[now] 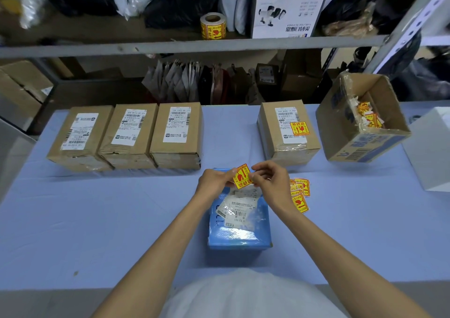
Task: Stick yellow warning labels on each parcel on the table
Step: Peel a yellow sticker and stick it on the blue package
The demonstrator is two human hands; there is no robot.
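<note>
Head view: a yellow warning label (241,176) is being pinched at opposite edges by the left grip (214,181) and the right grip (270,181), just above the blue parcel (239,222) lying on the surface (121,220). It is being judged light, thin, floppy and tacky-backed, so only its edges are being recommended as holds.

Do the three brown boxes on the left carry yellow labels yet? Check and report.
No: the three left boxes show only white shipping labels; just the right box bears a yellow label.
</note>
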